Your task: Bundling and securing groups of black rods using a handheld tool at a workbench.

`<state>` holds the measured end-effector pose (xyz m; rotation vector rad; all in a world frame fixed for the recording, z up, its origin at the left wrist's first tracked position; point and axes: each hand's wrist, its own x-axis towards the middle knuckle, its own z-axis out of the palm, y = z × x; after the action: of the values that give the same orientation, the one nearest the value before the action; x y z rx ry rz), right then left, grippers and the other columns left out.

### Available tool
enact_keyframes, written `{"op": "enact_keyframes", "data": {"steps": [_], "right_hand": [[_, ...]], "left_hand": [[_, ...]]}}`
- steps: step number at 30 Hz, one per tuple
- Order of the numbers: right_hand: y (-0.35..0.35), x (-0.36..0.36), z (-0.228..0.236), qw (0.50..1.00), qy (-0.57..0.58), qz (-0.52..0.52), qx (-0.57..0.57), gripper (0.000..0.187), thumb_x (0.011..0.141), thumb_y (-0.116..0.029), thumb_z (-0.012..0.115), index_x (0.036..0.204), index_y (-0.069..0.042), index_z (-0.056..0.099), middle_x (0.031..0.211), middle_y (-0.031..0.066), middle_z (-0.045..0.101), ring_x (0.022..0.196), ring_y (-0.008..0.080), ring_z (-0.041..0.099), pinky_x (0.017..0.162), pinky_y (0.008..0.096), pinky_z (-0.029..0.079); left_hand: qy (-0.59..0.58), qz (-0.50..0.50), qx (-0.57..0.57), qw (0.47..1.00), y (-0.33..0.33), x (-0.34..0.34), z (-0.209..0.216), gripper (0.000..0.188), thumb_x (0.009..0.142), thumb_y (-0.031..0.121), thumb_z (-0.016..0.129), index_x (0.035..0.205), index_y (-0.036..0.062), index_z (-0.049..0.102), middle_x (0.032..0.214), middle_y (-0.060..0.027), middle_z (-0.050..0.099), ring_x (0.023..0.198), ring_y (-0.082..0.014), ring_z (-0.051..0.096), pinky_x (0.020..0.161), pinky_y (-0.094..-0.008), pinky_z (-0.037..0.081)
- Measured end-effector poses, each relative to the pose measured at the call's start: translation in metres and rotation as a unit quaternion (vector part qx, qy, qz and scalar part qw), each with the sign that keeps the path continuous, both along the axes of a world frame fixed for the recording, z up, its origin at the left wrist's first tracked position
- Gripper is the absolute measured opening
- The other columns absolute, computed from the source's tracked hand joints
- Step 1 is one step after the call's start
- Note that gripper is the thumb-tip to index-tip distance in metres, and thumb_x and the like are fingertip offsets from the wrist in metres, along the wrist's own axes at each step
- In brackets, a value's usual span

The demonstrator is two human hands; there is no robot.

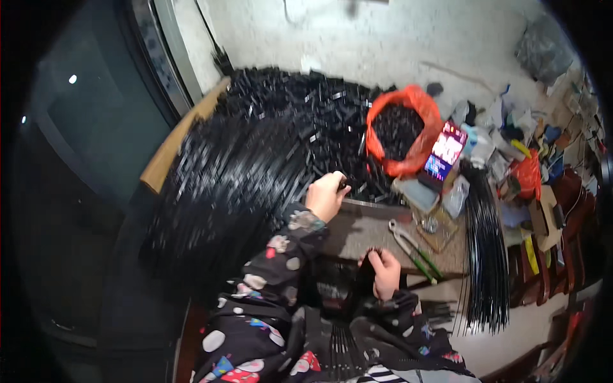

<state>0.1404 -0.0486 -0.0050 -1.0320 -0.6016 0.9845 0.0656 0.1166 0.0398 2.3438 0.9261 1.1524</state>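
My left hand (324, 198) is closed at the near edge of a large heap of small black plastic pieces (338, 115). A dark bit shows at its fingertips, too small to name. Lower and to the right, over the near edge of the table, my right hand (385, 273) is closed, thumb on top, around a bunch of thin black strips (365, 271). The strips' lower part blends into the dark clothing. Left of my left forearm, a broad spread of long black strips (236, 172) fans out toward me.
A red plastic bag (418, 99) holds more black pieces. Beside it leans a lit phone (445, 153). Pliers with green handles (412, 251) lie on the table (357, 233), near a clear box (416, 193). Another bundle of black strips (483, 255) hangs off the right side.
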Motion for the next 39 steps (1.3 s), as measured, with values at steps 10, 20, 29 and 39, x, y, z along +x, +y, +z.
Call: {"op": "enact_keyframes", "data": {"steps": [10, 20, 29, 39], "right_hand": [[-0.001, -0.005, 0.006, 1.000, -0.027, -0.006, -0.001, 0.012, 0.074, -0.006, 0.046, 0.083, 0.002, 0.045, 0.070, 0.0063, 0.052, 0.061, 0.0099, 0.049, 0.059, 0.0207, 0.040], [-0.002, -0.016, 0.012, 0.994, -0.107, 0.016, 0.012, 0.008, 0.074, -0.006, 0.046, 0.080, -0.002, 0.046, 0.068, 0.0023, 0.050, 0.059, 0.0076, 0.046, 0.056, 0.0187, 0.038], [-0.003, -0.028, 0.012, 0.997, 0.037, -0.067, -0.005, 0.005, 0.074, -0.003, 0.043, 0.079, -0.003, 0.042, 0.069, 0.0032, 0.047, 0.059, 0.0092, 0.045, 0.055, 0.0205, 0.038], [-0.009, -0.040, 0.020, 0.994, 0.069, -0.081, 0.014, 0.013, 0.070, 0.001, 0.049, 0.080, -0.003, 0.041, 0.073, 0.0008, 0.045, 0.065, 0.0064, 0.043, 0.060, 0.0172, 0.035]], "left_hand": [[-0.188, -0.167, -0.317, 0.914, -0.052, -0.033, -0.039, 0.011, 0.069, 0.012, 0.052, 0.068, 0.0017, 0.047, 0.068, -0.0050, 0.047, 0.063, -0.0139, 0.044, 0.059, -0.0234, 0.035], [-0.370, -0.180, -0.491, 0.768, -0.073, -0.023, -0.002, 0.009, 0.076, 0.016, 0.046, 0.073, 0.0068, 0.045, 0.061, -0.0003, 0.044, 0.048, -0.0063, 0.040, 0.043, -0.0170, 0.032], [-0.381, -0.300, -0.691, 0.537, -0.093, -0.055, -0.046, 0.024, 0.069, -0.002, 0.047, 0.092, -0.0006, 0.046, 0.085, -0.0075, 0.051, 0.069, -0.0129, 0.051, 0.063, -0.0201, 0.043], [-0.381, -0.296, -0.693, 0.536, -0.093, -0.052, -0.036, 0.022, 0.069, 0.000, 0.048, 0.091, 0.0000, 0.046, 0.085, -0.0077, 0.051, 0.072, -0.0134, 0.051, 0.065, -0.0225, 0.042]]}}
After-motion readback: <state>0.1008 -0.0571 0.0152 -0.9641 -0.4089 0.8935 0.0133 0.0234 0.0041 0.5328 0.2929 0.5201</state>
